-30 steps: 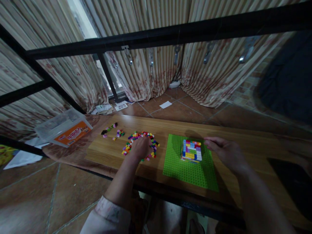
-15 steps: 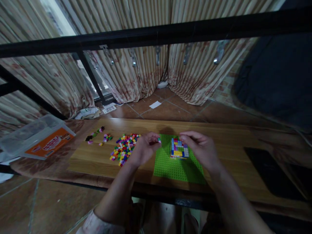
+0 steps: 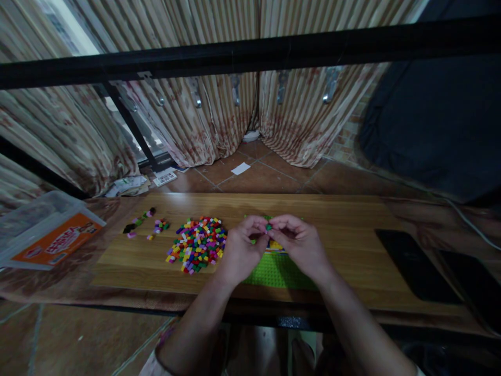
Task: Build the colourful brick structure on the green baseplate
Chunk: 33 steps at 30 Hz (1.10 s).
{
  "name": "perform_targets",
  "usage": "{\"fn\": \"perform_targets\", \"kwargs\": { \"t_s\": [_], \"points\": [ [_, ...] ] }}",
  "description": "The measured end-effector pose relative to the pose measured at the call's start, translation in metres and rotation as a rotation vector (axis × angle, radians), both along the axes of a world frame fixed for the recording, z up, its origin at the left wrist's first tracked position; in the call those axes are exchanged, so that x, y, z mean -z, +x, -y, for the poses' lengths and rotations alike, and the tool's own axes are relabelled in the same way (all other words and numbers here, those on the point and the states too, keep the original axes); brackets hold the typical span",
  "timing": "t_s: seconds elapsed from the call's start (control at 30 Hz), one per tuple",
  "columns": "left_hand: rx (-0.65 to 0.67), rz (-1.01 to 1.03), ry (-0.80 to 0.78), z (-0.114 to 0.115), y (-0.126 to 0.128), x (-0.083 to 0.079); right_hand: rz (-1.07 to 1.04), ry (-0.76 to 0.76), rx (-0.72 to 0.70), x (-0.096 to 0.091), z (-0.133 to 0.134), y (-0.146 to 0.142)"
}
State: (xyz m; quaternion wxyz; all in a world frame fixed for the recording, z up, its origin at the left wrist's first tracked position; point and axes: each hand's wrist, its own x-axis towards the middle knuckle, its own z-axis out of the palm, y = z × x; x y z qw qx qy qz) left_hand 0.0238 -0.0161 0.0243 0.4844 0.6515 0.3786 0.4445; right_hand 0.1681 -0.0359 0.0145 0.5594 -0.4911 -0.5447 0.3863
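My left hand (image 3: 242,248) and my right hand (image 3: 299,245) meet above the green baseplate (image 3: 274,271), fingertips pinched together around a small green brick (image 3: 268,227). Which hand bears the brick I cannot tell for sure; both touch it. The hands hide most of the multicoloured brick build (image 3: 276,245) that stands on the plate; only a yellow edge shows. A heap of small coloured bricks (image 3: 198,244) lies on the wooden board (image 3: 344,230) just left of my left hand.
A few stray bricks (image 3: 144,224) lie at the board's far left. A clear plastic box with an orange label (image 3: 47,235) sits at the left edge. Two dark flat slabs (image 3: 415,263) lie at the right. A black metal bar (image 3: 250,55) crosses overhead; curtains hang behind.
My left hand left the brick heap with a small brick and came to the baseplate. My right hand moved in from the right, and both now pinch together over the build.
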Motion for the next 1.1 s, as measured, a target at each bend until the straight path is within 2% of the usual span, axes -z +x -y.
{"fn": "perform_targets", "kwargs": {
  "t_s": [0.23,0.5,0.7,0.93,1.0,1.1],
  "points": [
    [0.009,-0.062,0.054,0.002,0.0,0.001,-0.032,-0.04,-0.016,0.002,0.003,0.002],
    [-0.072,-0.11,0.075,0.002,0.002,0.009,-0.035,-0.128,0.009,0.006,0.002,0.006],
    [-0.07,-0.131,0.07,0.003,0.0,0.006,0.023,-0.111,-0.026,0.004,0.002,0.009],
    [-0.029,-0.051,0.04,0.004,0.005,0.003,0.032,-0.08,-0.027,0.0,0.005,0.005],
    [-0.017,-0.048,0.017,0.004,0.005,0.004,-0.004,-0.088,0.022,0.0,0.003,0.012],
    [-0.04,-0.053,-0.024,0.0,0.002,0.008,-0.1,-0.05,0.228,-0.001,-0.001,0.033]
  ]
}}
